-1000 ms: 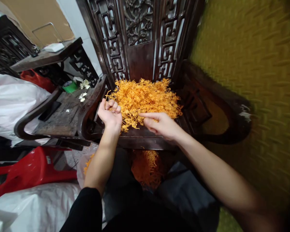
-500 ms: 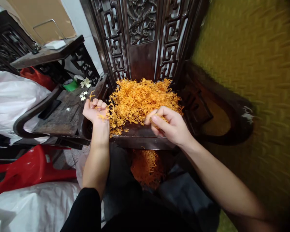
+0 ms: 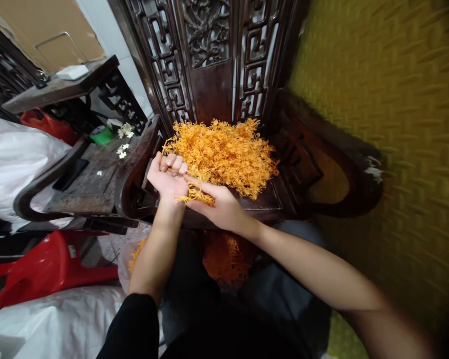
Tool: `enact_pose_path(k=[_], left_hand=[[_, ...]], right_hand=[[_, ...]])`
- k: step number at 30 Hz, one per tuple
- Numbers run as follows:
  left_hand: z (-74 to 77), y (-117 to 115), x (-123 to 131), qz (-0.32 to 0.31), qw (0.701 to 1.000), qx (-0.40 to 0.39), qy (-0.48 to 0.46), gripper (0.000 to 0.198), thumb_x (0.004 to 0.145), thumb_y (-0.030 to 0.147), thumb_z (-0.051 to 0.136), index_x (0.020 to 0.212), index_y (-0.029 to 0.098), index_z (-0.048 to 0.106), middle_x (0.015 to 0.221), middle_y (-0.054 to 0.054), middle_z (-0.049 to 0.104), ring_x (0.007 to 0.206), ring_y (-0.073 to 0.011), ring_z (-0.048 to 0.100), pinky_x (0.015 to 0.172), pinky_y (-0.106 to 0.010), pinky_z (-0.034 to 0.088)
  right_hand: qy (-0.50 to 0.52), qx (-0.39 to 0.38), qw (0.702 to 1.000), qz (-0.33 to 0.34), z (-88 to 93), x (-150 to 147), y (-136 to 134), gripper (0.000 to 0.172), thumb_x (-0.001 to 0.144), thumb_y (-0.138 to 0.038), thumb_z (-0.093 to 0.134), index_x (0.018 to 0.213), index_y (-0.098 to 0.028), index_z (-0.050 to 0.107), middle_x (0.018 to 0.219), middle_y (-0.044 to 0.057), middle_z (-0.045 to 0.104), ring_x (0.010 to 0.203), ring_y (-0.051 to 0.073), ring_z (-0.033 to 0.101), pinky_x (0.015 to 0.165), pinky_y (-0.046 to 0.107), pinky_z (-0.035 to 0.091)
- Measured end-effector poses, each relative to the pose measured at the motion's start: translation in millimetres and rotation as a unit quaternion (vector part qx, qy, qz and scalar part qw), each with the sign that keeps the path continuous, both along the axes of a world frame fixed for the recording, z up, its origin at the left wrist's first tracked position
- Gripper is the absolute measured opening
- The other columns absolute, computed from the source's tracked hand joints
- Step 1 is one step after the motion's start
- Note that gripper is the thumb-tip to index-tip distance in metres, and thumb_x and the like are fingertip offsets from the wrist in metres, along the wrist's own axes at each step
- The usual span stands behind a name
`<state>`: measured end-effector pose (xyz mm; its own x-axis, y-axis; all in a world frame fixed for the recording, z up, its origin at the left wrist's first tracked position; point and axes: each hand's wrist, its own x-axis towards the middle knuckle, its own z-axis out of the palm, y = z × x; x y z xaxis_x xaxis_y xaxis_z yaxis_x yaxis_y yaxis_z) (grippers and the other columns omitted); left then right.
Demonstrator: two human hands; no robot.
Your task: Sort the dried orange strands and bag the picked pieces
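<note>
A heap of orange, thin-branched sprigs [image 3: 224, 149], plastic-looking, lies on the seat of a dark carved wooden chair [image 3: 243, 203]. At the heap's near left edge, my left hand [image 3: 166, 179] is palm up, its fingers curled over orange stems. My right hand [image 3: 224, 207] meets it from the right, thumb and fingers closed about a small orange sprig [image 3: 199, 194] whose branches spread over the left palm and wrist. Part of the right fingers is hidden behind the left hand and the sprig.
More orange sprigs sit in a reddish container [image 3: 224, 259] below the seat, between my legs. On the left are a second wooden chair [image 3: 86, 194] with green tape [image 3: 102, 134] and pale flower pieces [image 3: 122, 150], a red plastic stool [image 3: 56, 259] and white sacks [image 3: 18, 159].
My right hand has moved left from the front of the heap to my left hand. The left hand has shifted slightly right, and the view has turned a little.
</note>
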<state>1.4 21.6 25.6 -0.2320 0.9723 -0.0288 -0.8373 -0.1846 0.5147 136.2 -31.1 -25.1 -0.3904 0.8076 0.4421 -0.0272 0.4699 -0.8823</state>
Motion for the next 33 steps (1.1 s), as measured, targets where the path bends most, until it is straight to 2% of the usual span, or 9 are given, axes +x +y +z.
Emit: enact_pose_path(k=[2, 7, 14, 18, 20, 23, 26, 29, 33], left_hand=[[-2.1, -0.3, 4.2, -0.007, 1.000, 0.002, -0.001, 0.044, 0.094, 0.024, 0.044, 0.063, 0.022, 0.013, 0.054, 0.006, 0.023, 0.039, -0.0051, 0.022, 0.039, -0.022, 0.019], [-4.8, 8.7, -15.2, 0.040, 0.999, 0.003, 0.005, 0.043, 0.092, 0.024, 0.046, 0.066, 0.023, 0.012, 0.054, 0.007, 0.026, 0.039, -0.0055, 0.023, 0.039, -0.023, 0.017], [-2.8, 31.5, -68.2, 0.162, 0.987, -0.019, -0.003, 0.038, 0.094, 0.025, 0.041, 0.070, 0.023, 0.012, 0.052, 0.008, 0.026, 0.037, -0.0055, 0.018, 0.040, -0.024, 0.009], [-7.4, 37.6, -76.2, 0.254, 0.966, -0.032, -0.011, 0.038, 0.095, 0.028, 0.039, 0.069, 0.022, 0.013, 0.052, 0.008, 0.026, 0.037, -0.0051, 0.019, 0.041, -0.023, 0.009], [-9.3, 36.1, -73.9, 0.264, 0.964, -0.040, -0.006, 0.038, 0.096, 0.028, 0.039, 0.068, 0.022, 0.014, 0.052, 0.008, 0.026, 0.037, -0.0047, 0.020, 0.042, -0.023, 0.009], [-8.4, 28.9, -63.7, 0.242, 0.970, -0.010, 0.020, 0.040, 0.095, 0.029, 0.042, 0.067, 0.022, 0.014, 0.053, 0.008, 0.027, 0.038, -0.0046, 0.020, 0.042, -0.023, 0.009], [-3.3, 21.3, -53.5, 0.232, 0.972, 0.017, 0.037, 0.041, 0.094, 0.030, 0.043, 0.067, 0.022, 0.014, 0.054, 0.007, 0.026, 0.039, -0.0049, 0.020, 0.042, -0.024, 0.010], [0.9, 16.6, -46.5, 0.218, 0.975, 0.022, 0.040, 0.041, 0.095, 0.029, 0.041, 0.066, 0.021, 0.014, 0.054, 0.006, 0.026, 0.039, -0.0051, 0.019, 0.041, -0.024, 0.010], [2.1, 9.7, -27.9, 0.201, 0.978, 0.035, 0.051, 0.042, 0.094, 0.029, 0.043, 0.065, 0.021, 0.014, 0.055, 0.006, 0.025, 0.040, -0.0049, 0.018, 0.041, -0.023, 0.010]], right_hand=[[0.000, 0.078, 0.996, -0.044, -4.2, -5.4, 0.0, 0.034, 0.097, -0.029, 0.061, 0.129, -0.020, 0.068, 0.113, 0.009, 0.072, 0.115, 0.022, 0.064, 0.104, 0.039, 0.049], [-0.003, 0.170, 0.980, -0.108, -6.3, -0.3, -3.6, 0.017, 0.098, -0.024, 0.058, 0.088, -0.016, 0.069, 0.081, 0.005, 0.064, 0.078, 0.015, 0.060, 0.073, 0.030, 0.047], [-0.045, 0.170, 0.984, -0.036, 6.9, 17.7, -19.9, 0.030, 0.094, -0.013, 0.052, 0.066, -0.019, 0.045, 0.062, -0.003, 0.042, 0.057, 0.009, 0.040, 0.056, 0.027, 0.031], [-0.004, 0.194, 0.981, -0.008, 17.2, 28.4, -30.9, 0.026, 0.084, -0.007, 0.054, 0.064, -0.020, 0.042, 0.065, -0.001, 0.050, 0.058, 0.009, 0.046, 0.053, 0.025, 0.032], [0.027, 0.156, 0.987, -0.014, 17.8, 31.9, -32.4, 0.025, 0.082, -0.006, 0.056, 0.064, -0.019, 0.043, 0.078, 0.003, 0.064, 0.064, 0.011, 0.055, 0.055, 0.025, 0.040], [0.083, -0.016, 0.996, -0.035, 9.1, 31.5, -26.1, 0.031, 0.085, -0.009, 0.057, 0.061, -0.019, 0.040, 0.101, 0.007, 0.073, 0.054, 0.007, 0.058, 0.050, 0.025, 0.045], [0.169, -0.183, 0.968, -0.032, -3.8, 26.3, -16.1, 0.027, 0.084, -0.012, 0.057, 0.064, -0.020, 0.042, 0.084, 0.000, 0.069, 0.038, 0.004, 0.048, 0.036, 0.022, 0.034], [0.226, -0.265, 0.938, -0.006, -10.4, 18.9, -10.7, 0.018, 0.079, -0.011, 0.061, 0.079, -0.022, 0.046, 0.063, -0.009, 0.056, 0.033, 0.005, 0.041, 0.032, 0.020, 0.023], [0.143, -0.326, 0.932, 0.066, -10.8, 3.9, -10.4, 0.023, 0.086, -0.031, 0.065, 0.105, -0.022, 0.055, 0.051, -0.013, 0.040, 0.034, 0.006, 0.031, 0.034, 0.020, 0.020]])
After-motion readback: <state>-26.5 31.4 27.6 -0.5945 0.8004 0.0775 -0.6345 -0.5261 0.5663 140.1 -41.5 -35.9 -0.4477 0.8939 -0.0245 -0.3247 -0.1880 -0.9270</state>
